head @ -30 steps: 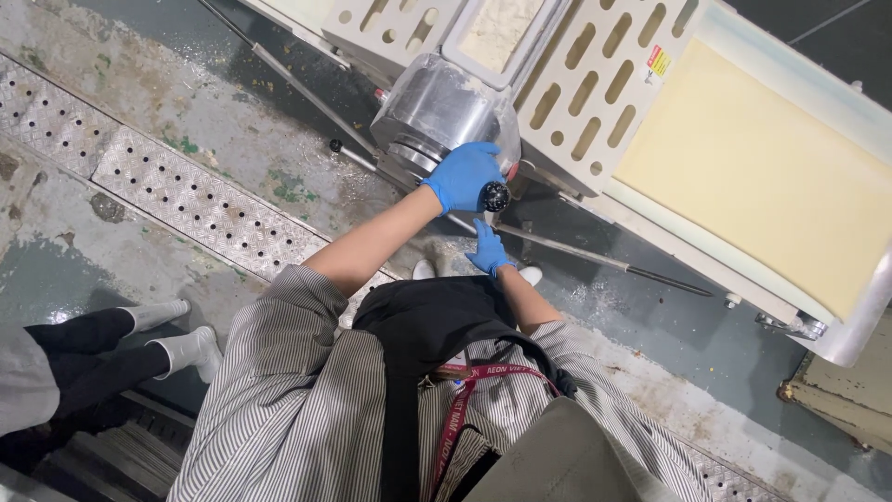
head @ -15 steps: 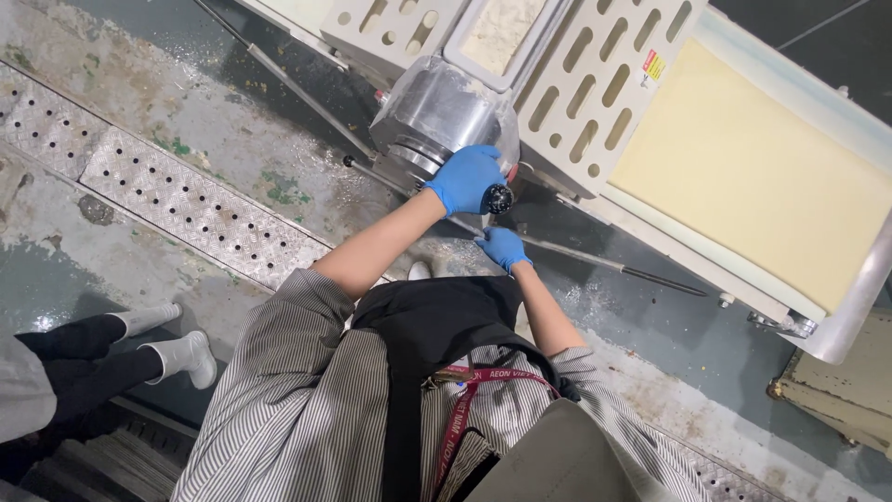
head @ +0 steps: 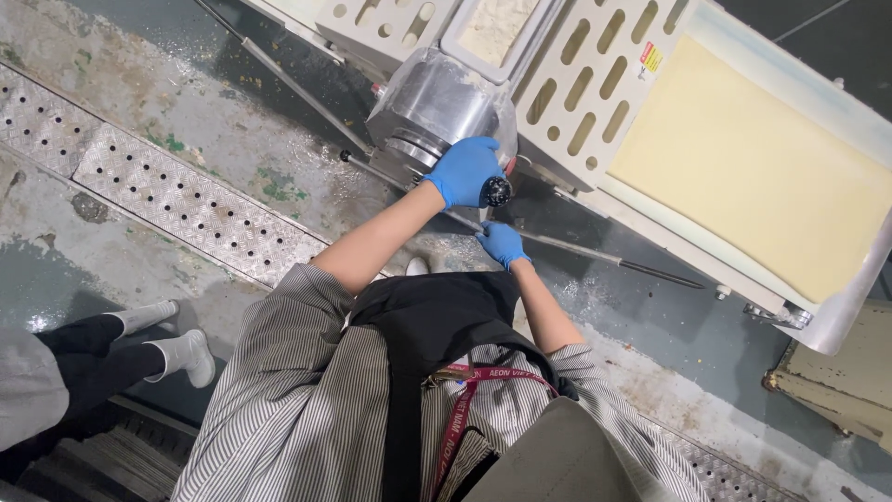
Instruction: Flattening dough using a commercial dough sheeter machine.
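Note:
My left hand (head: 463, 171), in a blue glove, is closed around a black round knob (head: 497, 191) on the side of a dough sheeter. The knob sits beside the machine's shiny steel drum housing (head: 437, 107). My right hand (head: 502, 244), also gloved in blue, is just below it, with its fingers on a thin metal rod (head: 595, 255) that runs along the machine's lower edge. A pale yellow sheet of dough (head: 753, 167) lies on the conveyor belt to the right.
White slotted guards (head: 595, 93) cover the machine's middle. A perforated metal floor drain cover (head: 177, 200) crosses the wet, flour-dusted floor on the left. Another person's legs and white shoes (head: 177, 349) stand at the lower left. A cream-coloured box (head: 836, 390) is at the right.
Both hands stay on the knob and the rod; my right hand has shifted slightly to the right along the rod. The view has drifted a little.

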